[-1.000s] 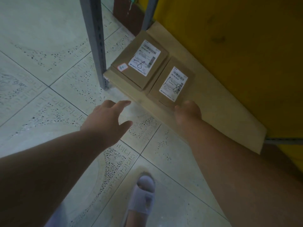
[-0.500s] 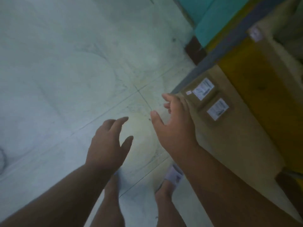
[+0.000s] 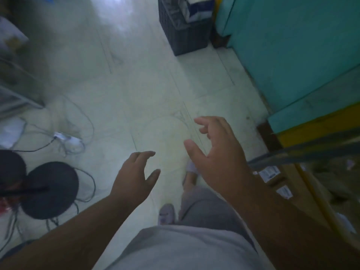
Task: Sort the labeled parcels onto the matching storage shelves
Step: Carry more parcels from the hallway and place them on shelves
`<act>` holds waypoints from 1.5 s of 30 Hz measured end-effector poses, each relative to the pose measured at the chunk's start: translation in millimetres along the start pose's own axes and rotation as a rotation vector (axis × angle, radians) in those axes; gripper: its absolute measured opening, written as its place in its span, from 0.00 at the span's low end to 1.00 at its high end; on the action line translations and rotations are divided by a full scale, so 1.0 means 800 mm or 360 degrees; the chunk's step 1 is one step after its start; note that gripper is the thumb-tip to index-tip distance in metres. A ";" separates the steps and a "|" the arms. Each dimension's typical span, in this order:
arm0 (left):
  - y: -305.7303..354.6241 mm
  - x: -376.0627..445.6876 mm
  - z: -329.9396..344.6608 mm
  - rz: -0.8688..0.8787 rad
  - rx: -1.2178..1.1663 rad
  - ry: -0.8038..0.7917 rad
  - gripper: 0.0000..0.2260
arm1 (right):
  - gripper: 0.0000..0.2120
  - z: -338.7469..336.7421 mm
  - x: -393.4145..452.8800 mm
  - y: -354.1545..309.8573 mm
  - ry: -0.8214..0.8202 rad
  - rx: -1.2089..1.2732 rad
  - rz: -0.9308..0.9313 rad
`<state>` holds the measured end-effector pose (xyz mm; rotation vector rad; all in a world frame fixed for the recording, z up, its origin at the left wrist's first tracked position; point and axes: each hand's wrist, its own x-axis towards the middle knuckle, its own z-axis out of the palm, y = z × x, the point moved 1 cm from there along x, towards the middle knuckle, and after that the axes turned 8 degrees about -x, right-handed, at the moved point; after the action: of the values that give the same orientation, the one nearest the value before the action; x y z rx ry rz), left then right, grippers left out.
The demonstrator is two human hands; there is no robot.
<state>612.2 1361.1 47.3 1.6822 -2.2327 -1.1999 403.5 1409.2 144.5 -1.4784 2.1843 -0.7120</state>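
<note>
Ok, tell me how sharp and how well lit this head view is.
Head view: dim overall, with one bright glare patch on the floor at top; the shelf edge and the labeled parcels at right are smeared by motion blur, labels unreadable; left hand and right hand, both open, are fairly sharp; wide-angle bending shows at the edges.

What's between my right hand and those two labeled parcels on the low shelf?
Nothing visible blocks them. The right hand hangs open over bare floor, and the two parcels lie on the low shelf beside the right forearm, which hides their near edges.
</note>
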 end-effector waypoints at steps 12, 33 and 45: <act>0.105 0.270 -0.165 -0.0057 -0.0375 0.0513 0.22 | 0.22 -0.089 0.383 -0.111 -0.0215 -0.0110 -0.0433; 0.253 0.960 -0.376 0.0232 -0.0323 -0.0003 0.22 | 0.23 -0.114 0.953 -0.074 0.0505 -0.0092 0.0199; 0.378 1.289 -0.432 0.0258 -0.0281 -0.0298 0.19 | 0.21 -0.148 1.270 -0.037 0.0530 -0.0121 0.0435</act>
<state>157.8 329.2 102.2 1.3479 -2.2354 -1.5166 -6.3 473.9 206.9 -1.1237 2.6238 -0.8336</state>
